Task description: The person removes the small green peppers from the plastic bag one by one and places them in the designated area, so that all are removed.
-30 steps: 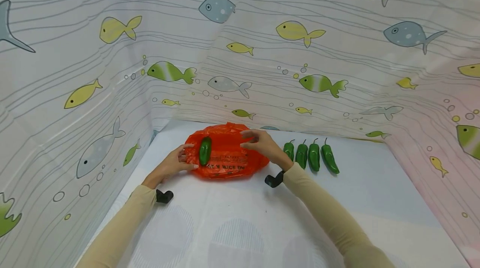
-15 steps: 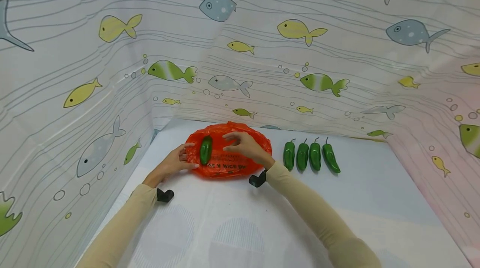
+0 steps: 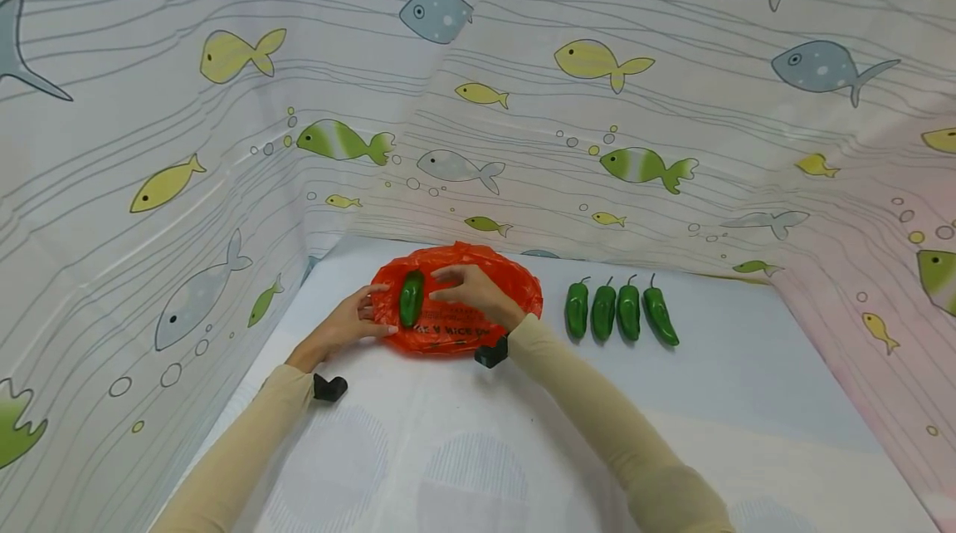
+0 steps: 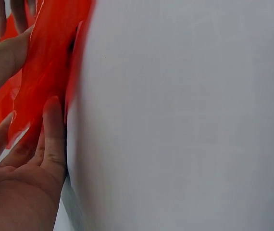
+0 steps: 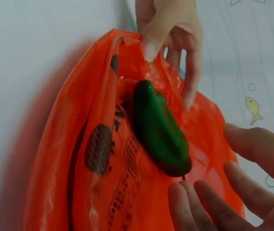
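An orange-red plastic bag [image 3: 519,280] with dark printing lies spread on the table near the back wall. One green pepper [image 3: 411,300] rests on the bag's left part. My left hand [image 3: 345,324] is at the bag's left edge, its fairly straight fingers touching the plastic; the left wrist view shows these fingers [image 4: 53,125] against the bag. Over the bag hovers my right hand [image 3: 474,292], fingers spread and nothing between them. In the right wrist view its fingertips [image 5: 178,192] are right by the pepper's stem end, with the pepper [image 5: 158,130] tilted on the plastic.
Several green peppers [image 3: 603,313] lie side by side, stems toward the back, to the right of the bag. The white table [image 3: 463,400] is enclosed by a fish-patterned sheet [image 3: 523,126] at the back and sides. Each wrist carries a black mount [image 3: 490,352].
My right hand has moved left across the bag, toward the pepper on it, uncovering the leftmost pepper of the row. My left hand has stayed at the bag's edge.
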### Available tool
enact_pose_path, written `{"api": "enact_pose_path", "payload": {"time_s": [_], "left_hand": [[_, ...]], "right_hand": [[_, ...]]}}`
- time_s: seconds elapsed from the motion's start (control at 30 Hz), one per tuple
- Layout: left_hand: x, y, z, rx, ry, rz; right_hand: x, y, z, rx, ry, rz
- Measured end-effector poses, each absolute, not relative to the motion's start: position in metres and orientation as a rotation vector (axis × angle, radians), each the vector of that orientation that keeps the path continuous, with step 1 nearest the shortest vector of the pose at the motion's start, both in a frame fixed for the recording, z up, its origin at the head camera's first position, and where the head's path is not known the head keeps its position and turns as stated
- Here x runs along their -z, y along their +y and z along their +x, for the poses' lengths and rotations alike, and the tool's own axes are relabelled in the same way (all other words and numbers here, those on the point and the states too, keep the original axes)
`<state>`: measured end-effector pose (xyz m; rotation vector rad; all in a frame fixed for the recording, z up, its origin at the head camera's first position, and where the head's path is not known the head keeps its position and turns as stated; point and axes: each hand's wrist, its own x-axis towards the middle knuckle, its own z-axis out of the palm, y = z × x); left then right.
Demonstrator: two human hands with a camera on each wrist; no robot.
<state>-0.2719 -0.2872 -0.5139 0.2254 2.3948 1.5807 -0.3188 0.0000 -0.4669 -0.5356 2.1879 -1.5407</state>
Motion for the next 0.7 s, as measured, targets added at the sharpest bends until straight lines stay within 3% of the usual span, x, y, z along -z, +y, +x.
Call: {"api": "enact_pose_path", "payload": {"time_s": [0.7], "left_hand": [[0.511, -0.287, -0.272, -1.596, 2.387, 0.206]], "right_hand": [[0.485, -0.041, -0.327, 1.564, 2.256, -0.336]]}}
